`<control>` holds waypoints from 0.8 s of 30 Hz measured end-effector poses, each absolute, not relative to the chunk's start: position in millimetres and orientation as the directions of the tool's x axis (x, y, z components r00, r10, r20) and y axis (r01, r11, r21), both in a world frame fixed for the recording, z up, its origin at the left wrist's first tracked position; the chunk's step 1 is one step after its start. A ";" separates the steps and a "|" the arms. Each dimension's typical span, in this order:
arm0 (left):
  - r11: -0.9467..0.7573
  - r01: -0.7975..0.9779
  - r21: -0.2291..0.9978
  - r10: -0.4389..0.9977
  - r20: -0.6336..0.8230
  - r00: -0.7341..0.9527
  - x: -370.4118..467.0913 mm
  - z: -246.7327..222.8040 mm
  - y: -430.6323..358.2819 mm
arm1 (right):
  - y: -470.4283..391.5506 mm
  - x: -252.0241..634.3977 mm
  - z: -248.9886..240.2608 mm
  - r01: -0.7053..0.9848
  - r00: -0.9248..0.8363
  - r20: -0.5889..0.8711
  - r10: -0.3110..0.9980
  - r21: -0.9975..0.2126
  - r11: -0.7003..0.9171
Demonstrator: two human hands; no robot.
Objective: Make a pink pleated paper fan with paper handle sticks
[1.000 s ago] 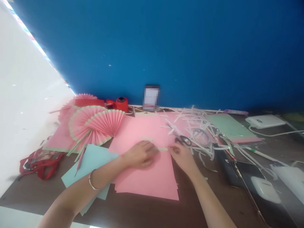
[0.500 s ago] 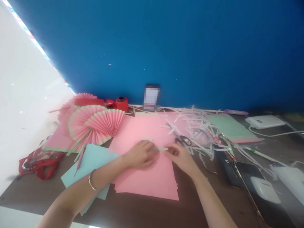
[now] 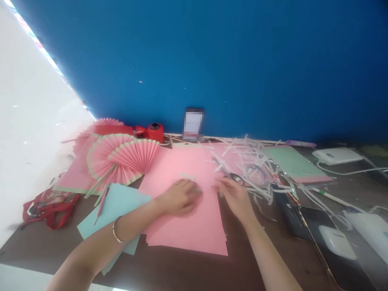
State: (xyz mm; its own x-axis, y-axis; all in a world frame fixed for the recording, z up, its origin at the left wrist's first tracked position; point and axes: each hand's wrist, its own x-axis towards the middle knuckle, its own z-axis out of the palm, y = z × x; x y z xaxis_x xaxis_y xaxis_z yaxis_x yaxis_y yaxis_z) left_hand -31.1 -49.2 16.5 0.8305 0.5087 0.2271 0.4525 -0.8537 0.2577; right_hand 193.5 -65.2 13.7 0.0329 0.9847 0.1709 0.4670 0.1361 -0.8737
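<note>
Pink paper sheets [image 3: 188, 234] lie stacked in front of me on the dark table. My left hand [image 3: 182, 197] rests on them, fingers curled, with the tip of a pale green strip [image 3: 198, 190] showing at its fingertips. To its right, my right hand [image 3: 232, 194] hovers over the sheets' right edge; its fingertips are smeared by motion, and whether they hold anything is unclear. Another pale strip [image 3: 187, 176] lies on the pink paper just beyond my left hand. Scissors [image 3: 237, 178] lie partly hidden behind my right hand.
Pleated pink fans [image 3: 136, 155] and light blue paper [image 3: 121, 202] are on the left, with a red strap [image 3: 62, 214] beyond. White paper strips [image 3: 242, 155], green paper [image 3: 295, 161] and a phone [image 3: 327, 234] lie right. A propped phone [image 3: 193, 124] stands at the back.
My right hand has moved slightly right, away from my left hand. The pale green strip that stretched between both hands now shows only as a short end by my left fingers.
</note>
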 end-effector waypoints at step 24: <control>-0.879 0.454 0.144 0.476 0.252 0.842 -32.4 11.8 -46.8 | -67.3 187.3 10.0 0.786 -0.526 0.363 0.769 -0.136 0.603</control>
State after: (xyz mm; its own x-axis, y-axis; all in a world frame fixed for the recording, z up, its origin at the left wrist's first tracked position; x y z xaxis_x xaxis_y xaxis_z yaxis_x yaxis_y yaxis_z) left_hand -32.4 -46.8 11.8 0.8423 0.4763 0.2523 0.4541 -0.8792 0.1441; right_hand 187.3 -67.3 10.0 -0.5263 0.7689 0.3631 0.7865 0.6025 -0.1359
